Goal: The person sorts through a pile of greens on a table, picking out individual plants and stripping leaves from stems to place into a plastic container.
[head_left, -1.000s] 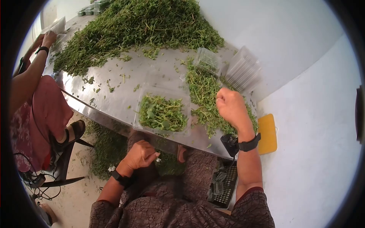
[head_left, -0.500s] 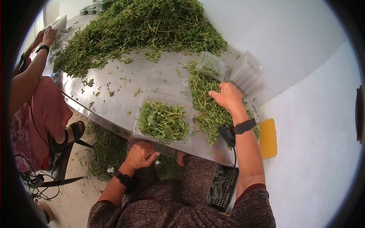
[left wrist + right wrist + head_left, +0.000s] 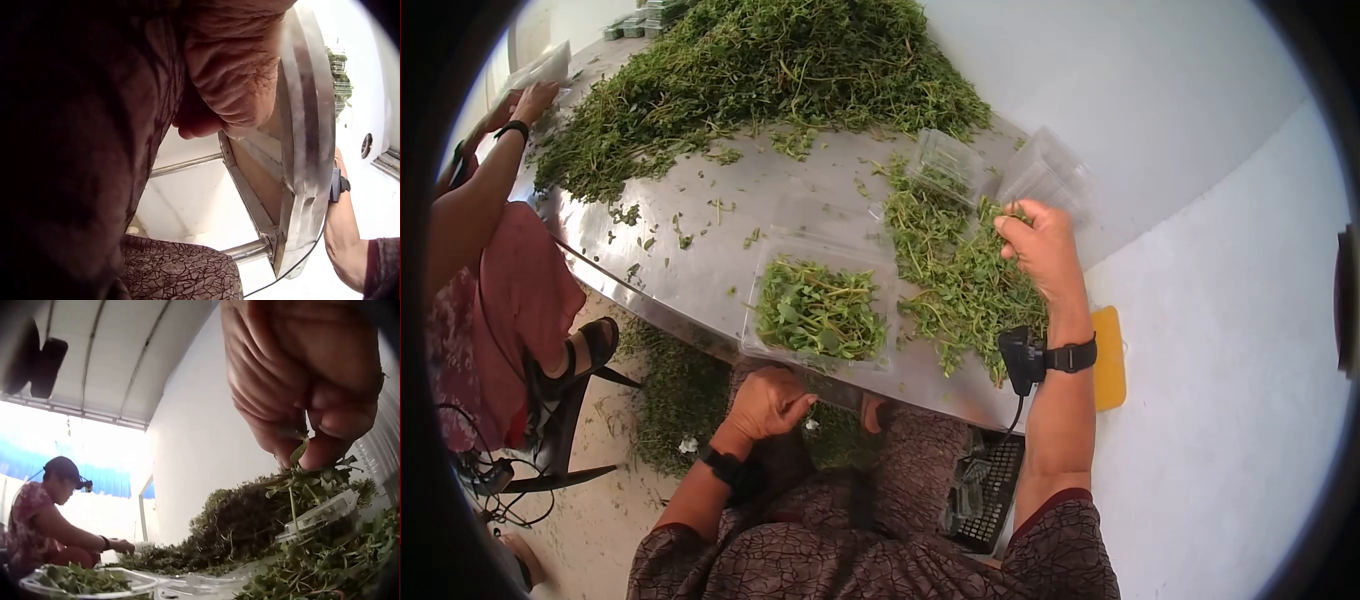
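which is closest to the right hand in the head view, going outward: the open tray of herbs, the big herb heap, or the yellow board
From the right hand:
1. Yellow board, just below the wrist, off the table's edge.
2. Open tray of herbs, to the left, at the table's near edge.
3. Big herb heap, at the table's far end.
The board and the tray are fairly close; the heap is clearly farthest.

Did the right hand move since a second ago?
Yes. The right hand went from beside the clear tray of greens up and rightward, toward the stack of empty clear boxes, and now pinches sprigs from the small herb pile.
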Available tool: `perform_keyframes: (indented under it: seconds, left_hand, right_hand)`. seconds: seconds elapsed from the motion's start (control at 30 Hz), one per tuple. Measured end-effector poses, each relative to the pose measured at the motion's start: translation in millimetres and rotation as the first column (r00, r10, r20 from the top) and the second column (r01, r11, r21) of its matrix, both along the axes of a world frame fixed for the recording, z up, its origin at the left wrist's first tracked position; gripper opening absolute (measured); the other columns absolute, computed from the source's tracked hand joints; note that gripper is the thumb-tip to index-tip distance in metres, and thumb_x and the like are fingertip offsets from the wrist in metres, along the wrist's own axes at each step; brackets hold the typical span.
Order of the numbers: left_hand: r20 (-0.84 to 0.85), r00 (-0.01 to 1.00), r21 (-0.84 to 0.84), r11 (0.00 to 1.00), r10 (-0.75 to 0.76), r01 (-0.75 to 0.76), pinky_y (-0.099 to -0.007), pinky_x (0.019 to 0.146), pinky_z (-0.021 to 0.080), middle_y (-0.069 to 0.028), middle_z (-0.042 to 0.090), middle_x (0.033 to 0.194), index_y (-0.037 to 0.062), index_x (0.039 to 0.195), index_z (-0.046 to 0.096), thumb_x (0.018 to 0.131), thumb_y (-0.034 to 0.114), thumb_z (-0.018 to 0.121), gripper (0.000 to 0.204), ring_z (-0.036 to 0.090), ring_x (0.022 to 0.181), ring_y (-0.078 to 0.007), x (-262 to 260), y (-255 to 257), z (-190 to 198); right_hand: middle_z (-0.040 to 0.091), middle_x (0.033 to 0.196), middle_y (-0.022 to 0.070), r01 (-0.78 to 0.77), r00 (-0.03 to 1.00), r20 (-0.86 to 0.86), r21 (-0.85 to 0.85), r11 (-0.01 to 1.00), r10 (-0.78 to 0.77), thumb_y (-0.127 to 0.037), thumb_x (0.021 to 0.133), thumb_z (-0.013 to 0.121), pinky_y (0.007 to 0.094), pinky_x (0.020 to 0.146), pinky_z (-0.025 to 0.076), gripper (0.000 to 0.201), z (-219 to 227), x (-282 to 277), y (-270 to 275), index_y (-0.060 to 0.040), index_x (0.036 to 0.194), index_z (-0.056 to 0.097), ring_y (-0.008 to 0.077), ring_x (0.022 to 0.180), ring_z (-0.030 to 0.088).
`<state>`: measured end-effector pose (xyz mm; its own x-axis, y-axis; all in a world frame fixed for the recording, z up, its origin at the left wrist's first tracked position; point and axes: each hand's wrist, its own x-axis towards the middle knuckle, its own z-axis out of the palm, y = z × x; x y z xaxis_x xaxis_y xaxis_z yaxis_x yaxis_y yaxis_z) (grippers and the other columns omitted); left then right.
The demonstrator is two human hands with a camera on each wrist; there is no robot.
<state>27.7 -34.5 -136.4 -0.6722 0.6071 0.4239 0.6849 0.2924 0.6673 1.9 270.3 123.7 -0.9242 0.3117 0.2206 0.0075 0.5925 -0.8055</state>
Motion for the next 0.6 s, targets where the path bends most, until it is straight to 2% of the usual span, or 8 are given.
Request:
perform_keyframes:
  seconds: [0.03, 0.1, 0.23, 0.3, 0.37, 0.6]
  left_hand:
    - [-0.005, 1.000, 0.004, 1.000, 0.000, 0.000, -0.0449, 0.063, 0.050, -0.0117, 0.059, 0.067, 0.0073, 0.063, 0.060, 0.082, 0.027, 0.069, 0.029, 0.060, 0.067, -0.0347, 0.0, 0.1, 0.3]
    - [-0.001, 1.000, 0.003, 1.000, -0.005, 0.005, -0.0451, 0.063, 0.049, -0.0119, 0.059, 0.067, 0.0072, 0.063, 0.060, 0.082, 0.027, 0.069, 0.029, 0.060, 0.067, -0.0350, -0.1, -0.1, 0.3]
    - [-0.013, 1.000, -0.046, 0.999, 0.007, -0.007, -0.0451, 0.064, 0.049, -0.0122, 0.059, 0.066, 0.0064, 0.061, 0.059, 0.084, 0.026, 0.068, 0.031, 0.059, 0.067, -0.0355, 1.4, -0.9, 3.4]
    - [-0.017, 1.000, -0.025, 1.000, 0.009, -0.010, -0.0449, 0.064, 0.049, -0.0122, 0.059, 0.066, 0.0061, 0.061, 0.059, 0.084, 0.026, 0.068, 0.032, 0.059, 0.067, -0.0355, 2.6, 0.7, 3.6]
    - [-0.019, 1.000, -0.035, 0.999, -0.010, 0.009, -0.0439, 0.066, 0.050, -0.0128, 0.061, 0.069, 0.0039, 0.066, 0.063, 0.084, 0.022, 0.069, 0.026, 0.061, 0.069, -0.0343, 2.4, -1.5, 5.6]
    - [-0.009, 1.000, -0.056, 0.998, -0.012, 0.012, -0.0436, 0.065, 0.050, -0.0121, 0.058, 0.066, 0.0048, 0.065, 0.061, 0.086, 0.025, 0.068, 0.030, 0.060, 0.068, -0.0343, 2.6, 1.0, 3.9]
  right_hand:
    - [0.055, 0.063, -0.0006, 0.001, 1.000, -0.001, 0.001, 1.000, -0.001, -0.011, 0.084, 0.066, 0.0237, 0.047, 0.038, 0.014, -0.1, 2.9, 1.7, 0.0021, 0.083, 0.067, 0.0071, 0.055, 0.056]
    - [0.059, 0.070, -0.0028, -0.007, 0.997, 0.074, -0.092, 0.996, 0.014, -0.011, 0.087, 0.067, 0.0175, 0.043, 0.037, 0.012, -0.1, 7.9, 6.5, -0.0016, 0.093, 0.066, 0.0035, 0.055, 0.057]
    - [0.061, 0.073, -0.0018, -0.013, 1.000, 0.024, -0.167, 0.986, 0.018, -0.014, 0.088, 0.067, 0.0177, 0.043, 0.039, 0.014, 0.0, 20.6, 0.9, -0.0018, 0.095, 0.066, 0.0042, 0.055, 0.058]
    - [0.060, 0.069, -0.0010, -0.044, 0.999, -0.006, -0.237, 0.970, 0.043, -0.014, 0.087, 0.067, 0.0197, 0.044, 0.042, 0.019, 7.3, 27.6, -10.9, 0.0017, 0.098, 0.064, 0.0057, 0.055, 0.059]
    - [0.061, 0.070, -0.0006, -0.073, 0.997, -0.004, -0.244, 0.967, 0.074, -0.014, 0.088, 0.068, 0.0194, 0.044, 0.042, 0.020, 13.4, 32.6, -26.0, 0.0021, 0.098, 0.064, 0.0055, 0.055, 0.059]
    - [0.065, 0.073, 0.0024, -0.234, 0.971, -0.004, -0.235, 0.943, 0.240, -0.011, 0.089, 0.067, 0.0183, 0.047, 0.045, 0.019, 20.8, 36.4, -76.3, 0.0033, 0.102, 0.066, 0.0056, 0.057, 0.061]
